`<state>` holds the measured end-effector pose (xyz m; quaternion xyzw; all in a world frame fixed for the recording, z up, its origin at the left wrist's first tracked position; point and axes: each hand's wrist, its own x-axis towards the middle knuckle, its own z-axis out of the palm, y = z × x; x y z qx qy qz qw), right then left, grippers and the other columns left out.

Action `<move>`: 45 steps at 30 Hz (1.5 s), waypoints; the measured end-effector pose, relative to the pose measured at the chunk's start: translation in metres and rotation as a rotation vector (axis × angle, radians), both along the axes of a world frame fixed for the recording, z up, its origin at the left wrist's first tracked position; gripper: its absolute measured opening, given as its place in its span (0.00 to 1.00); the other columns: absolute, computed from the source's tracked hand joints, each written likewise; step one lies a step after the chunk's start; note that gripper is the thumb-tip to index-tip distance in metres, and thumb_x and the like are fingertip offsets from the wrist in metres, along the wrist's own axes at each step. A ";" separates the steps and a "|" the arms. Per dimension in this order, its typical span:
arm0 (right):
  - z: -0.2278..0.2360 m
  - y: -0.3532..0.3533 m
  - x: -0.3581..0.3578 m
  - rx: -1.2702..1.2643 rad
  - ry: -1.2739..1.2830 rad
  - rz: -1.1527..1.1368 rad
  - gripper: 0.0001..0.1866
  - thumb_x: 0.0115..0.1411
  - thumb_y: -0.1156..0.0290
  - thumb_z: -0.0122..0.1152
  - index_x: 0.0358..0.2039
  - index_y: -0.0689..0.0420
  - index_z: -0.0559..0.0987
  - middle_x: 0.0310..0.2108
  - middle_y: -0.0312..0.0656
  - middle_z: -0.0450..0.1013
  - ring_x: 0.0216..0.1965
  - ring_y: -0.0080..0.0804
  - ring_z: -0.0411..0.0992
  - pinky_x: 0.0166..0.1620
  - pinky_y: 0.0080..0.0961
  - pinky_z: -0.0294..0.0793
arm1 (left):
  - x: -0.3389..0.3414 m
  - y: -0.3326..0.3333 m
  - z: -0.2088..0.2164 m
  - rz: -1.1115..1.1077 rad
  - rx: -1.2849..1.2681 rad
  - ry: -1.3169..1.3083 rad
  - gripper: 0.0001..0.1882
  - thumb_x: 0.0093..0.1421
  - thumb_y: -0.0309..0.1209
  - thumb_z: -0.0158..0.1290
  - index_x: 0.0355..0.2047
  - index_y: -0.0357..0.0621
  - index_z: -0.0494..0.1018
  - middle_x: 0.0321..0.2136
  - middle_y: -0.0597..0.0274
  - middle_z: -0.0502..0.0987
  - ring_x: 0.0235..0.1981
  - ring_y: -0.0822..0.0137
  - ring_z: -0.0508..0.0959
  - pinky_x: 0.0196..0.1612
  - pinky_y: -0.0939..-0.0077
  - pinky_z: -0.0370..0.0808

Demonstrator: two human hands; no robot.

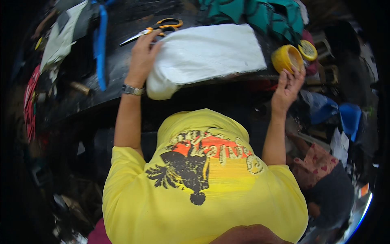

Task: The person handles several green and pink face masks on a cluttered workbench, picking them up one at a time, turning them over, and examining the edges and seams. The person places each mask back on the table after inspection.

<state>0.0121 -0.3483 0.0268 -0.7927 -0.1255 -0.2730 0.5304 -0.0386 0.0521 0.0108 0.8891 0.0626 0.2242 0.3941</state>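
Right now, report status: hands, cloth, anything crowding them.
Left hand flat on white cloth, beside the scissors. Right hand fingers on yellow container. Green fabric piled behind the cloth.

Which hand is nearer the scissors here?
Left. The left hand rests on the white cloth's edge, right below the scissors. The right hand is far across the table, fingers at the yellow container.

white cloth (207, 55), yellow tub (287, 58), orange-handled scissors (156, 29), black table (122, 65)
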 end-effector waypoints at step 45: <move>-0.001 0.078 -0.019 -0.009 0.225 0.499 0.40 0.62 0.81 0.61 0.71 0.51 0.55 0.54 0.46 0.66 0.38 0.24 0.70 0.46 0.21 0.73 | -0.019 0.215 0.250 0.072 0.410 0.428 0.21 0.63 0.46 0.59 0.39 0.36 0.82 0.28 0.65 0.83 0.31 0.76 0.77 0.37 0.76 0.75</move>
